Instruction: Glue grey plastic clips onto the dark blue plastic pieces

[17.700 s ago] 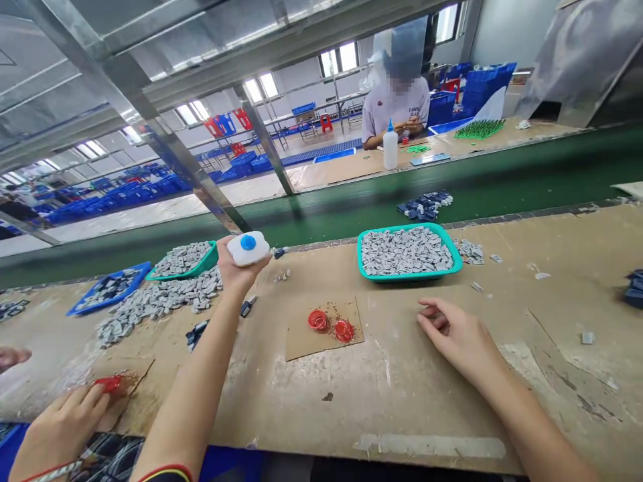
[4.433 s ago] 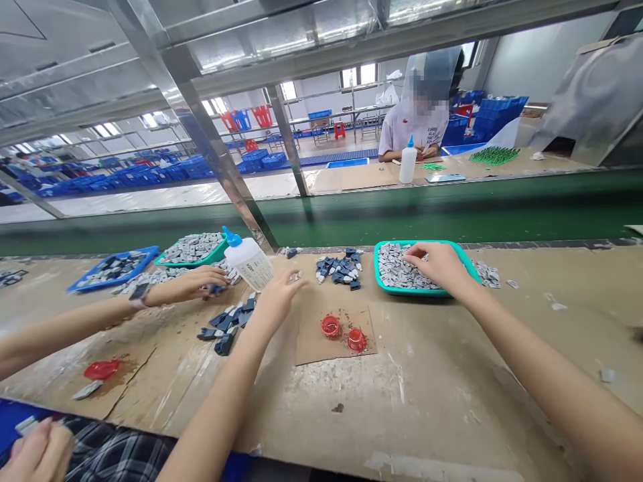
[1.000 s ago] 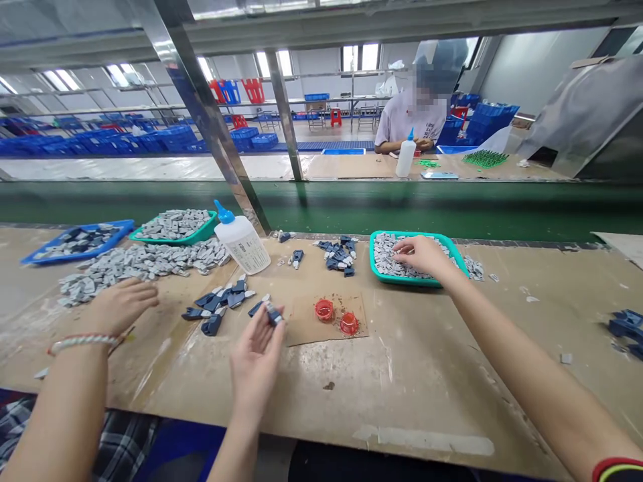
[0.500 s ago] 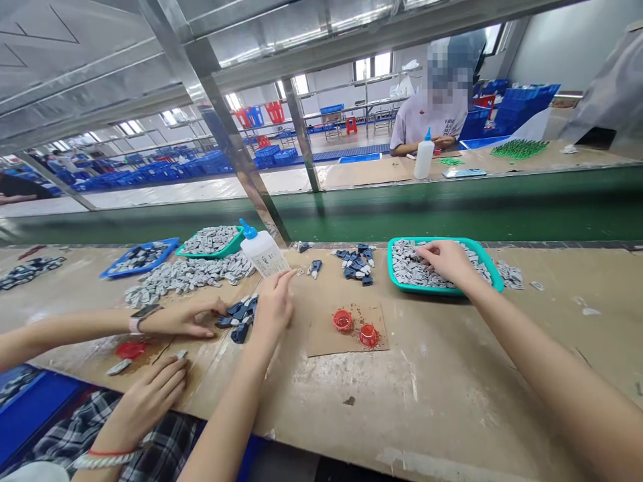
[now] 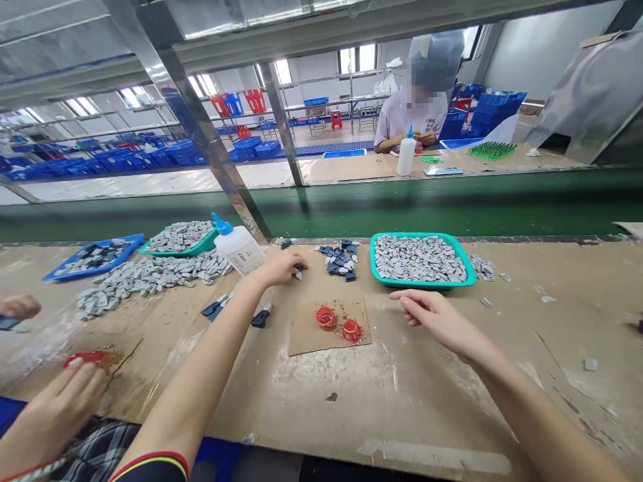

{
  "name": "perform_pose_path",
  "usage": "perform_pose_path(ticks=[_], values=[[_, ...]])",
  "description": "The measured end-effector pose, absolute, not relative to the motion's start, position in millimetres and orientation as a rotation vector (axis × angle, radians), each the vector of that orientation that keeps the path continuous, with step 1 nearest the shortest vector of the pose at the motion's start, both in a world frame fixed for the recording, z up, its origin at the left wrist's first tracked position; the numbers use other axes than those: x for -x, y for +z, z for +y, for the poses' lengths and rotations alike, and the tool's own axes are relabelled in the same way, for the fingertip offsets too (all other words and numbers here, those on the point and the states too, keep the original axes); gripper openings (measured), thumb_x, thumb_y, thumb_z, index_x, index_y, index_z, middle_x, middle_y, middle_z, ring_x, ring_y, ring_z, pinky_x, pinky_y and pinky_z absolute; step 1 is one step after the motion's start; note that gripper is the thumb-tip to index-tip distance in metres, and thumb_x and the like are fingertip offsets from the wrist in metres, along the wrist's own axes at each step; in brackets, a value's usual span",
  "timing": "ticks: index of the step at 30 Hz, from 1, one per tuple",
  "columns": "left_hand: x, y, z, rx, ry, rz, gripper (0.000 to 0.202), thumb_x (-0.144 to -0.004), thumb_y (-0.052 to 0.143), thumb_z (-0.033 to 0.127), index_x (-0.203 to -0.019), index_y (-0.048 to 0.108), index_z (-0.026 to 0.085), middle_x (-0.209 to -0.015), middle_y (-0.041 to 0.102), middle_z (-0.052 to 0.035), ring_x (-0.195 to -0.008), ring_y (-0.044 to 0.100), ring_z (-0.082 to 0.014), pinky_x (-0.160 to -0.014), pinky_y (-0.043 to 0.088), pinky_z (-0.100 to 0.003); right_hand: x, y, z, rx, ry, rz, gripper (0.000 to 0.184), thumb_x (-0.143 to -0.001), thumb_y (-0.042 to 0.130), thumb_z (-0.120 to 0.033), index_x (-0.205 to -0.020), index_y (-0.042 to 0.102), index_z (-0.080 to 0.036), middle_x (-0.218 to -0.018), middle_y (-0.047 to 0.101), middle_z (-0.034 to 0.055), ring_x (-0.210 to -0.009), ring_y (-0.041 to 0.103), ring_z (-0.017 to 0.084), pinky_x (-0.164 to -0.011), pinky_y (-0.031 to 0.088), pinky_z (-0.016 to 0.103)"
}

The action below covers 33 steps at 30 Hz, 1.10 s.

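My left hand point(image 5: 281, 266) reaches forward beside the white glue bottle point(image 5: 237, 248) with its fingers closed on a small dark blue part point(image 5: 299, 270). More dark blue parts point(image 5: 339, 258) lie in a heap just to its right. My right hand point(image 5: 432, 316) hovers low over the table in front of the teal tray point(image 5: 470, 276) of grey pieces. Its fingers are drawn together in a pinch, and what they hold is hidden. Two red caps point(image 5: 325, 316) sit on a cardboard square point(image 5: 305, 338) between my hands.
A loose grey pile point(image 5: 145, 280), a second teal tray point(image 5: 203, 246) and a blue tray point(image 5: 50, 274) lie at the left. A neighbour's hands point(image 5: 53, 415) work near a red cap point(image 5: 83, 358). A green conveyor point(image 5: 402, 201) runs behind, with a person seated across it.
My right hand has come out of the teal tray toward me. My left hand has reached further forward to a single blue part. The neighbour's hands have pulled back left.
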<state>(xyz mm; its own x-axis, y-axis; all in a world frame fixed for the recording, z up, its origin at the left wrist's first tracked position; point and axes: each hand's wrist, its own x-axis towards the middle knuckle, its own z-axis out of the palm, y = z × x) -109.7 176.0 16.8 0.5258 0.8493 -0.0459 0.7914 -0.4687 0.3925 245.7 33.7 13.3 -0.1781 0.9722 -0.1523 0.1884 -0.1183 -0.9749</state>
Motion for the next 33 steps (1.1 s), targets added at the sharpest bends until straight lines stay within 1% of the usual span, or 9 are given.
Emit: perform_pose_path(ticks=[3, 8, 13, 15, 17, 20, 23, 28, 33], values=[[112, 15, 166, -2.378, 0.217, 1.337, 0.026, -0.069, 0.057, 0.015, -0.089, 0.073, 0.02, -0.108, 0.067, -0.0123, -0.105, 0.058, -0.0291, -0.096, 0.043, -0.042, -225, 7, 23, 1.272, 1.476, -1.351, 0.035, -0.076, 0.068, -0.044, -0.098, 0.073, -0.017, -0.071, 0.067, 0.0025, -0.063, 0.058, 0.015, -0.063, 0.049, 0.031], [118, 9, 147, -2.339, 0.267, 1.321, 0.032, -0.07, 0.059, 0.017, -0.098, 0.072, 0.021, -0.129, 0.056, -0.0127, -0.122, 0.049, -0.0319, -0.103, 0.038, -0.045, -192, -3, 13, 1.27, 1.572, -1.132, 0.034, -0.067, 0.076, -0.046, -0.077, 0.07, -0.015, -0.072, 0.073, 0.0098, -0.063, 0.064, 0.018, -0.063, 0.05, 0.032], [114, 3, 138, -2.29, 0.428, 1.307, 0.016, -0.068, 0.067, 0.025, -0.083, 0.071, 0.02, -0.109, 0.061, -0.0104, -0.104, 0.058, -0.0284, -0.096, 0.043, -0.042, -175, -19, 9, 1.266, 1.527, -1.138, 0.036, -0.067, 0.078, -0.047, -0.075, 0.068, -0.014, -0.066, 0.072, 0.0093, -0.058, 0.062, 0.016, -0.058, 0.048, 0.029], [108, 3, 134, -2.246, 0.562, 1.329, 0.014, -0.071, 0.067, 0.03, -0.081, 0.069, 0.02, -0.105, 0.061, -0.0091, -0.101, 0.058, -0.0266, -0.095, 0.044, -0.041, -172, -24, 8, 1.271, 1.518, -1.158, 0.037, -0.068, 0.077, -0.048, -0.076, 0.067, -0.013, -0.066, 0.072, 0.0091, -0.057, 0.061, 0.015, -0.057, 0.047, 0.028], [102, 5, 127, -2.17, 0.736, 1.372, 0.018, -0.078, 0.062, 0.035, -0.088, 0.066, 0.02, -0.105, 0.06, -0.0089, -0.101, 0.058, -0.025, -0.093, 0.045, -0.04, -171, -26, 8, 1.27, 1.522, -1.184, 0.036, -0.07, 0.076, -0.047, -0.076, 0.067, -0.013, -0.066, 0.072, 0.0089, -0.057, 0.061, 0.015, -0.056, 0.046, 0.027], [92, 12, 111, -2.004, 0.999, 1.439, 0.03, -0.091, 0.044, 0.043, -0.109, 0.055, 0.02, -0.105, 0.061, -0.0097, -0.098, 0.06, -0.0217, -0.083, 0.05, -0.036, -170, -26, 7, 1.268, 1.527, -1.219, 0.033, -0.072, 0.074, -0.046, -0.077, 0.066, -0.014, -0.066, 0.072, 0.0086, -0.058, 0.061, 0.015, -0.056, 0.045, 0.026], [82, 24, 89, -1.696, 1.222, 1.399, 0.037, -0.096, 0.035, 0.046, -0.12, 0.045, 0.021, -0.113, 0.063, -0.0116, -0.096, 0.064, -0.0189, -0.078, 0.052, -0.032, -169, -26, 8, 1.272, 1.503, -1.247, 0.031, -0.074, 0.072, -0.044, -0.075, 0.066, -0.014, -0.067, 0.071, 0.0082, -0.058, 0.061, 0.015, -0.055, 0.043, 0.026], [69, 44, 46, -0.954, 1.446, 1.141, 0.031, -0.089, 0.057, 0.037, -0.112, 0.058, 0.016, -0.118, 0.065, -0.0126, -0.096, 0.068, -0.0195, -0.091, 0.05, -0.033, -167, -27, 9, 1.281, 1.512, -1.254, 0.03, -0.074, 0.073, -0.043, -0.073, 0.065, -0.014, -0.066, 0.071, 0.0078, -0.058, 0.06, 0.015, -0.055, 0.042, 0.026], [56, 38, 8, -0.824, 1.54, 1.153, 0.035, -0.081, 0.07, 0.032, -0.111, 0.063, 0.017, -0.098, 0.07, -0.0058, -0.092, 0.069, -0.0179, -0.094, 0.05, -0.033, -172, -20, 8, 1.261, 1.569, -1.206, 0.033, -0.073, 0.074, -0.046, -0.075, 0.066, -0.014, -0.067, 0.071, 0.0072, -0.059, 0.059, 0.013, -0.056, 0.042, 0.025]])
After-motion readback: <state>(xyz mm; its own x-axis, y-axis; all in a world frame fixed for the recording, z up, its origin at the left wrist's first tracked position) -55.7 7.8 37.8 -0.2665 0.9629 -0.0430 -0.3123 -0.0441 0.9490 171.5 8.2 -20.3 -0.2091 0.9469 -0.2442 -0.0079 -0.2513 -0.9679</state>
